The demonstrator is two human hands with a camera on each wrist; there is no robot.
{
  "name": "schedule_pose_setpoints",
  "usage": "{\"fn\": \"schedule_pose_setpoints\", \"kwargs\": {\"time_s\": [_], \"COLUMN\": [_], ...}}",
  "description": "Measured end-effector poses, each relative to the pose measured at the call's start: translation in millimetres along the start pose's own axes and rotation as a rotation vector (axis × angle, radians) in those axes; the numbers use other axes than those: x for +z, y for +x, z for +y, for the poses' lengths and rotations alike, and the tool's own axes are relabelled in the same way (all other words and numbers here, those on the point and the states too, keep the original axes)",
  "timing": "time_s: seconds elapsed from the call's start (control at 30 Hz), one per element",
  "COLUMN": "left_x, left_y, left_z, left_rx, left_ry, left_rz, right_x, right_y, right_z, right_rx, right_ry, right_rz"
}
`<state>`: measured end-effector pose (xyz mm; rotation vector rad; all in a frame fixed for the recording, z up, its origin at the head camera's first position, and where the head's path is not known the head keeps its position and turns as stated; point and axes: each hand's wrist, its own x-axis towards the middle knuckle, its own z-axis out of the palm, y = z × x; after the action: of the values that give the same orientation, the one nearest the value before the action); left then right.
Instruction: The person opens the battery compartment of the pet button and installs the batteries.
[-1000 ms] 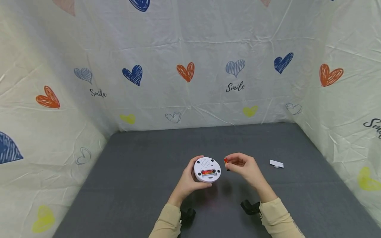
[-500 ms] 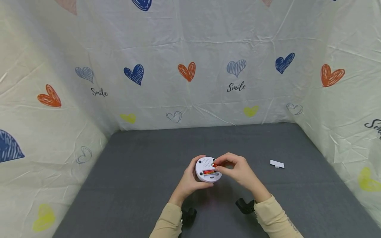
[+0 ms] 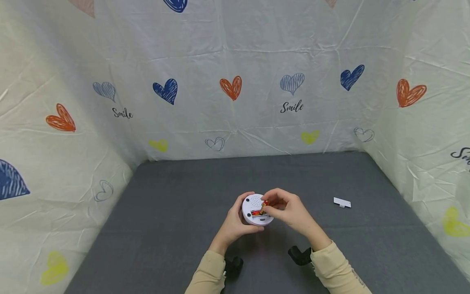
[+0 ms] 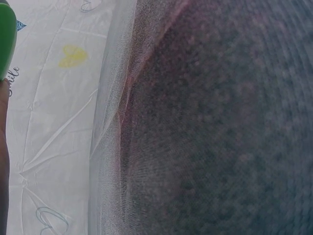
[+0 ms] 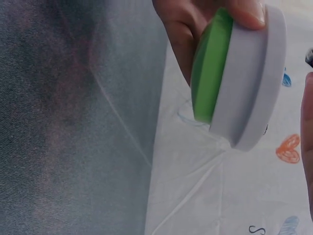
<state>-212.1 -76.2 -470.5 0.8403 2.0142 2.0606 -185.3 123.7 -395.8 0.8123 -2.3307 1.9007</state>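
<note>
In the head view my left hand (image 3: 232, 223) grips a round white device (image 3: 253, 200) by its rim, above the grey cloth. Its underside faces up, with small dark feet, speaker holes and an uncovered battery compartment. One red battery (image 3: 256, 213) lies in that compartment. My right hand (image 3: 291, 210) pinches a second red and gold battery (image 3: 263, 206) between thumb and fingers, tilted over the compartment. The right wrist view shows the device's green face (image 5: 210, 73) on the far side from the right hand. Only a green edge (image 4: 6, 39) of it appears in the left wrist view.
A white battery cover (image 3: 342, 202) with a small tab lies on the grey cloth (image 3: 176, 228) to the right. White sheeting (image 3: 257, 122) printed with hearts rises at the back and both sides. Black wrist mounts (image 3: 300, 256) hang below the sleeves.
My right hand has moved left, bringing its battery from beside the device to over the compartment, and the battery has turned. My left hand and the device have shifted slightly right.
</note>
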Motion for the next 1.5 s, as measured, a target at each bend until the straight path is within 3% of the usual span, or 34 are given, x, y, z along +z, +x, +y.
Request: {"fn": "schedule_pose_setpoints", "kwargs": {"time_s": [0.23,0.47,0.67,0.97,1.03,1.27,1.5], "left_x": [-4.1,-5.6,-4.6,-0.6,-0.4,0.2,0.7], "left_y": [2.6,3.1,3.2,2.2,2.3,2.5,1.5], "left_z": [-20.9,-26.2,-21.5,2.5,3.6,0.8,1.0], "left_rx": [0.006,0.022,0.013,-0.019,-0.026,-0.031,-0.023], "left_ry": [-0.001,-0.007,-0.009,-0.014,-0.013,-0.014,-0.01], "left_rz": [0.017,0.018,0.021,0.012,0.013,0.019,0.018], "right_x": [0,0,1,-1,-1,-3,0], "right_y": [1,2,2,2,2,6,5], "right_z": [3,6,4,4,4,43,43], "right_rx": [-0.005,-0.019,-0.008,-0.038,-0.034,-0.097,-0.079], "right_ry": [0.034,-0.018,-0.098,-0.201,-0.219,-0.283,-0.265], "right_rz": [-0.021,-0.05,-0.069,-0.063,-0.063,-0.086,-0.054]}}
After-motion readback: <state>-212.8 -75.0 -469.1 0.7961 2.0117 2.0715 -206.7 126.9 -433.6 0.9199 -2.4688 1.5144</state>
